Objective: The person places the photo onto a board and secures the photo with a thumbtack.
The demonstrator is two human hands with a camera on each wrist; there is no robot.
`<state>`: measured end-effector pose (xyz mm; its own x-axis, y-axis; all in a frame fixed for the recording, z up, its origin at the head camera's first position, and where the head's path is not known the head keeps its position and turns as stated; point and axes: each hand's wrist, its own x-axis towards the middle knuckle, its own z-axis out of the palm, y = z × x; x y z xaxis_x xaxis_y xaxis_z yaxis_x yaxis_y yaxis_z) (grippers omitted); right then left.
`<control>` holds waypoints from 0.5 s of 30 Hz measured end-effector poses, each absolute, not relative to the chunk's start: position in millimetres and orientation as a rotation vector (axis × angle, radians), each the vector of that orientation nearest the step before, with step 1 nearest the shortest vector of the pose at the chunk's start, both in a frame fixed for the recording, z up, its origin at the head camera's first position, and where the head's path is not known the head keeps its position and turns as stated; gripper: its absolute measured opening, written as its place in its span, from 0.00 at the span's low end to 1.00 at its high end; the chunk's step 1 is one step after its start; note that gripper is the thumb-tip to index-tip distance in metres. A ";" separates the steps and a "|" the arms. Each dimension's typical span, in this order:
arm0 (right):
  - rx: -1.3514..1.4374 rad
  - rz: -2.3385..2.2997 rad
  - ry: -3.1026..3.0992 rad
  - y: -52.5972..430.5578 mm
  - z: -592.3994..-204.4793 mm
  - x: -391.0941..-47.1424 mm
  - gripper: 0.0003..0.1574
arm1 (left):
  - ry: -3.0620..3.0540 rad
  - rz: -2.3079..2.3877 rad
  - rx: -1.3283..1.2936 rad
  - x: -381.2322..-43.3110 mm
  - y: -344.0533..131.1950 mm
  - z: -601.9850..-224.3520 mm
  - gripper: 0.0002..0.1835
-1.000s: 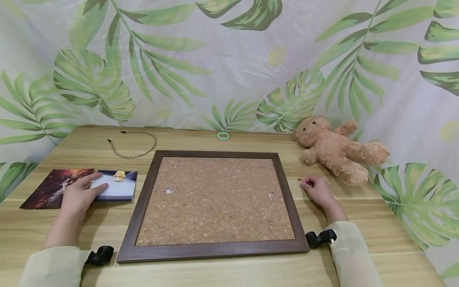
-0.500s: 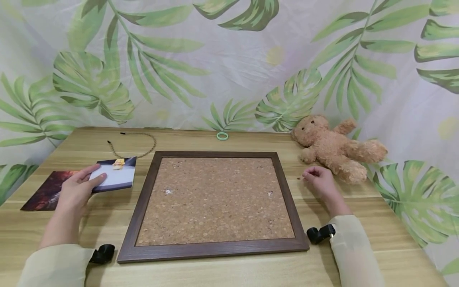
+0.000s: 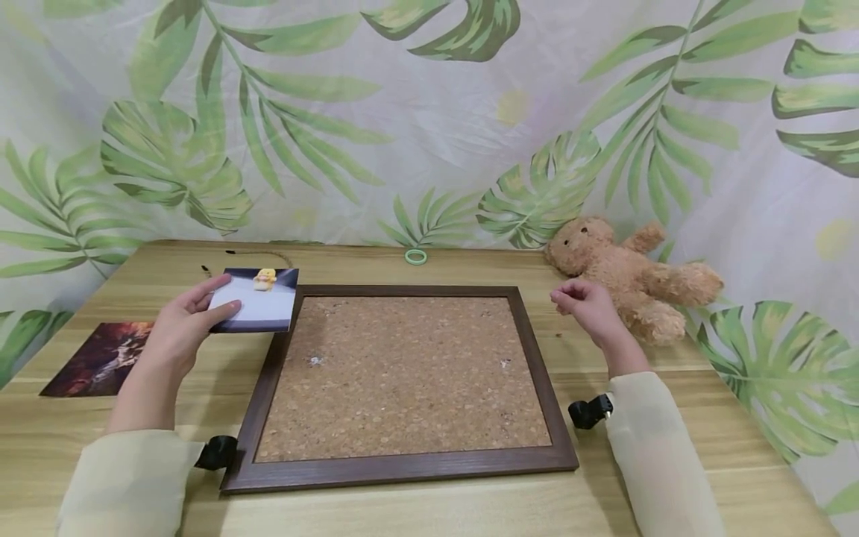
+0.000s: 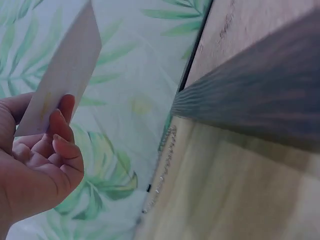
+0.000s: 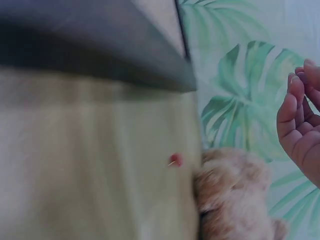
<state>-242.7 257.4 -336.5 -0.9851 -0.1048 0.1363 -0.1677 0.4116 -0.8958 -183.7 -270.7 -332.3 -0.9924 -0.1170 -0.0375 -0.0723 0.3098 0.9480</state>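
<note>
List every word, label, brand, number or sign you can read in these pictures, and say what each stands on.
None can be read.
Back of the held picture: a faint yellowish mark, too blurred to tell whether it is lettering.
Dark picture: any lettering is too small to make out.

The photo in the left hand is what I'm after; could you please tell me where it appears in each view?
Head: the photo is left of centre, in the left hand, hiding the frame's far left corner.
Left wrist: upper left, its pale back showing.
Right wrist: not in it.
Shared landmark: the frame, in all three.
</note>
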 end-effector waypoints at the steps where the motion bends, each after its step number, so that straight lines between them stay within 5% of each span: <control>1: 0.267 1.656 -2.579 255.6 -332.5 -243.9 0.16 | -2.508 -1.818 0.167 -185.0 -267.9 -329.0 0.36; 15: 0.314 1.757 -2.354 217.6 -300.5 -252.5 0.15 | -2.223 -2.078 0.004 -215.2 -185.7 -315.2 0.31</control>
<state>-252.5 217.6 -300.5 -0.9601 -0.0569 0.2737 -0.2786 0.2766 -0.9197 -215.2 -185.7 -315.2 -0.9952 -0.0690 0.0701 0.0653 0.0694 0.9955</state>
